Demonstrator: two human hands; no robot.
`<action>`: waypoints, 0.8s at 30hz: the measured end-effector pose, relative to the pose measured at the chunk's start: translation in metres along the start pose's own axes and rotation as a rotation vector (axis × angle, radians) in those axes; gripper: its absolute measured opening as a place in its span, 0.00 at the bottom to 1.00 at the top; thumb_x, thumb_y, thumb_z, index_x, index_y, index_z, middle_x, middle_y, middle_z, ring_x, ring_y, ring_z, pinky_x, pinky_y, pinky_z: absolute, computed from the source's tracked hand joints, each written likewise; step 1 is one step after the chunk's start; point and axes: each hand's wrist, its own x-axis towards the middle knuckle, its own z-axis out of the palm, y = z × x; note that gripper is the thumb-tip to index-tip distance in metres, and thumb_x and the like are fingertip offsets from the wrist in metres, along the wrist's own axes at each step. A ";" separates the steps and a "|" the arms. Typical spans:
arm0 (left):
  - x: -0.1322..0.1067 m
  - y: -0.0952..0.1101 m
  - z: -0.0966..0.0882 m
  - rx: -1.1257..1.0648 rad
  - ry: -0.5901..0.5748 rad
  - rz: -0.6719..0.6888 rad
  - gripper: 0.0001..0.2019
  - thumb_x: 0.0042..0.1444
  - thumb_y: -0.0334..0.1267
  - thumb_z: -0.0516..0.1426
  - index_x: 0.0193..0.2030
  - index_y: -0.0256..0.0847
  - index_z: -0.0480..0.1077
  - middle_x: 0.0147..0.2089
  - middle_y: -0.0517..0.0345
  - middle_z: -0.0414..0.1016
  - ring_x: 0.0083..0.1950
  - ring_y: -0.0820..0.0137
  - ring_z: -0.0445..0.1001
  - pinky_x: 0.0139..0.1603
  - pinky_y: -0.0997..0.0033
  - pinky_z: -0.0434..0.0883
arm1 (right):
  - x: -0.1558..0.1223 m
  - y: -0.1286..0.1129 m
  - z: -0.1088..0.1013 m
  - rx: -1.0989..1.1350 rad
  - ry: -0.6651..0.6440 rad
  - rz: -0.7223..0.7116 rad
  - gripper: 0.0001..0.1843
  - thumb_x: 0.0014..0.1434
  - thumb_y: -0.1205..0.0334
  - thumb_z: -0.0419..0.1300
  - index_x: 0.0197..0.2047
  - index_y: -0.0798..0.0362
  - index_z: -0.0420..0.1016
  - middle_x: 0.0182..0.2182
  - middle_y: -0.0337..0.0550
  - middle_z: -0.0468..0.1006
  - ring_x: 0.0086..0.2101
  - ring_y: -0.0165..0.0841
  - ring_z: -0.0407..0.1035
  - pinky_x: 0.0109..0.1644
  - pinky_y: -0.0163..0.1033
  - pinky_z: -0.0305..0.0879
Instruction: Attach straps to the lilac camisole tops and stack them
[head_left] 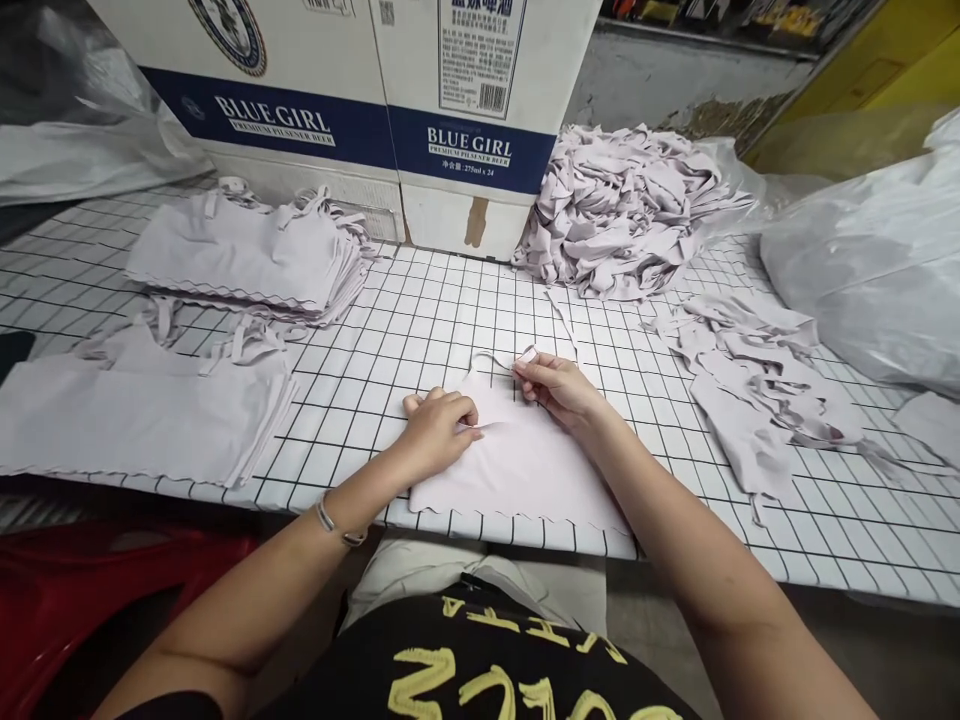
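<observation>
A pale lilac fabric piece (517, 470) with a scalloped lower edge lies flat at the front edge of the grid-patterned table (420, 320). My left hand (439, 430) rests on its left part, fingers curled and pinching the cloth. My right hand (555, 385) is at the piece's top corner, fingers pinched on a thin strap (501, 358) that loops off the cloth.
Two stacks of the same lilac pieces lie at the left (142, 410) and back left (247, 255). A loose heap (622, 210) sits at the back, scattered pieces (757, 390) at the right. Blue Girl cardboard boxes (360, 110) stand behind; plastic bags (870, 260) at the right.
</observation>
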 end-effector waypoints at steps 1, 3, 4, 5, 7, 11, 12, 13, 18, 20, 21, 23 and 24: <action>-0.001 -0.001 -0.001 -0.036 -0.008 -0.010 0.04 0.57 0.40 0.60 0.35 0.43 0.73 0.41 0.59 0.78 0.48 0.61 0.65 0.49 0.58 0.50 | -0.002 -0.001 0.001 -0.013 -0.004 0.010 0.15 0.44 0.59 0.74 0.28 0.57 0.73 0.26 0.41 0.75 0.21 0.23 0.62 0.22 0.31 0.60; -0.001 -0.001 -0.002 -0.081 -0.005 -0.026 0.04 0.57 0.40 0.61 0.36 0.44 0.75 0.41 0.59 0.79 0.49 0.61 0.66 0.50 0.57 0.49 | -0.007 -0.001 0.007 -0.041 -0.023 0.044 0.15 0.44 0.59 0.73 0.28 0.57 0.73 0.28 0.43 0.77 0.22 0.24 0.64 0.24 0.32 0.60; -0.002 -0.002 -0.003 -0.094 0.003 -0.030 0.04 0.57 0.40 0.61 0.35 0.44 0.76 0.41 0.59 0.79 0.50 0.61 0.66 0.50 0.56 0.49 | -0.011 -0.001 0.011 -0.062 -0.049 0.058 0.15 0.45 0.59 0.73 0.29 0.57 0.73 0.28 0.43 0.77 0.22 0.24 0.64 0.24 0.32 0.60; -0.002 -0.002 -0.003 -0.105 0.012 -0.034 0.05 0.56 0.41 0.61 0.34 0.44 0.77 0.41 0.59 0.79 0.49 0.61 0.66 0.51 0.56 0.49 | -0.015 0.000 0.015 -0.091 -0.088 0.059 0.14 0.46 0.58 0.72 0.30 0.57 0.73 0.28 0.42 0.77 0.23 0.25 0.65 0.25 0.33 0.61; -0.001 -0.002 -0.003 -0.129 0.021 -0.040 0.06 0.56 0.42 0.62 0.33 0.44 0.77 0.40 0.59 0.79 0.49 0.61 0.67 0.51 0.56 0.49 | -0.023 0.003 0.025 -0.171 -0.180 0.016 0.13 0.49 0.57 0.70 0.32 0.57 0.74 0.28 0.41 0.77 0.26 0.27 0.67 0.31 0.34 0.64; 0.001 -0.004 0.000 -0.168 0.020 -0.058 0.06 0.53 0.42 0.64 0.30 0.43 0.76 0.39 0.60 0.79 0.48 0.61 0.67 0.52 0.56 0.49 | -0.033 0.012 0.042 -0.294 -0.296 -0.122 0.12 0.55 0.55 0.65 0.37 0.55 0.75 0.36 0.42 0.77 0.38 0.32 0.70 0.46 0.40 0.65; 0.001 -0.005 0.000 -0.175 0.021 -0.063 0.06 0.52 0.41 0.65 0.30 0.42 0.76 0.39 0.60 0.80 0.48 0.62 0.67 0.52 0.56 0.49 | -0.034 0.014 0.045 -0.313 -0.306 -0.147 0.12 0.56 0.54 0.64 0.38 0.55 0.74 0.37 0.42 0.77 0.39 0.33 0.70 0.48 0.41 0.65; 0.001 -0.005 0.001 -0.179 0.022 -0.065 0.07 0.51 0.41 0.65 0.29 0.42 0.75 0.38 0.60 0.79 0.48 0.62 0.67 0.52 0.56 0.49 | -0.034 0.016 0.046 -0.336 -0.311 -0.168 0.12 0.56 0.54 0.63 0.39 0.55 0.74 0.37 0.43 0.77 0.40 0.33 0.70 0.48 0.41 0.65; 0.002 -0.008 0.002 -0.179 0.041 -0.038 0.11 0.52 0.43 0.64 0.25 0.40 0.72 0.33 0.59 0.78 0.45 0.63 0.67 0.50 0.57 0.49 | -0.032 0.019 0.049 -0.529 -0.323 -0.204 0.12 0.59 0.54 0.60 0.37 0.54 0.73 0.34 0.42 0.74 0.34 0.32 0.66 0.39 0.38 0.63; 0.002 -0.009 0.002 -0.178 0.044 -0.035 0.12 0.53 0.44 0.63 0.25 0.40 0.72 0.32 0.59 0.78 0.45 0.63 0.67 0.49 0.57 0.49 | -0.032 0.019 0.049 -0.600 -0.339 -0.231 0.11 0.59 0.54 0.60 0.36 0.55 0.73 0.32 0.42 0.72 0.31 0.31 0.64 0.35 0.37 0.61; 0.002 -0.009 0.002 -0.176 0.041 -0.036 0.12 0.53 0.44 0.63 0.24 0.39 0.72 0.32 0.59 0.78 0.45 0.62 0.67 0.49 0.57 0.49 | -0.031 0.019 0.049 -0.630 -0.344 -0.246 0.11 0.59 0.54 0.59 0.36 0.55 0.73 0.31 0.41 0.71 0.31 0.30 0.63 0.34 0.37 0.60; 0.003 -0.009 0.001 -0.170 0.033 -0.043 0.13 0.53 0.44 0.63 0.24 0.39 0.71 0.32 0.59 0.77 0.46 0.62 0.67 0.50 0.56 0.48 | -0.031 0.019 0.049 -0.680 -0.344 -0.268 0.11 0.60 0.55 0.59 0.35 0.55 0.72 0.30 0.41 0.70 0.30 0.30 0.61 0.33 0.36 0.59; 0.003 -0.009 0.001 -0.170 0.029 -0.046 0.13 0.53 0.44 0.63 0.23 0.39 0.71 0.32 0.59 0.77 0.46 0.62 0.67 0.50 0.56 0.48 | -0.031 0.018 0.048 -0.701 -0.339 -0.274 0.11 0.60 0.55 0.59 0.34 0.55 0.71 0.29 0.40 0.69 0.29 0.29 0.61 0.32 0.36 0.58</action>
